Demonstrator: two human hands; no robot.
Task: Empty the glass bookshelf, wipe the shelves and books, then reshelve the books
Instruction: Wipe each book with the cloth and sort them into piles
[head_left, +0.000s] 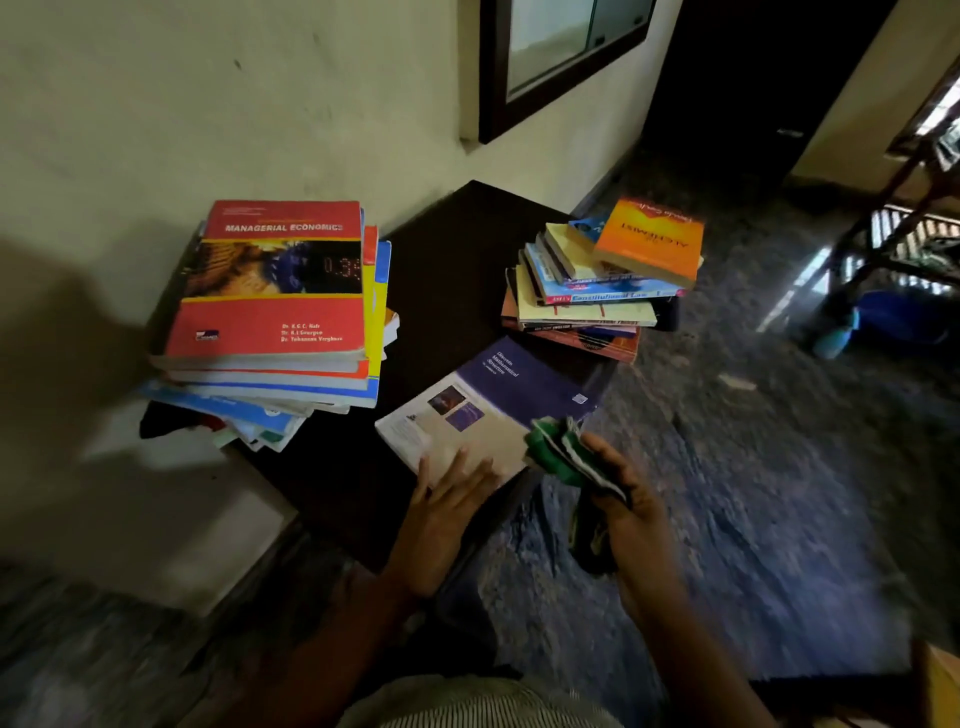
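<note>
Left hand (452, 499) presses book (498, 405); right hand (634, 504) grips cloth (558, 452), seemingly touching it.

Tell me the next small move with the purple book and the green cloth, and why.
Probably draw the green cloth across the cover of the purple book. The left hand lies flat on its near corner, steadying it on the dark table, and the right hand grips the cloth bunched at its right edge.
</note>
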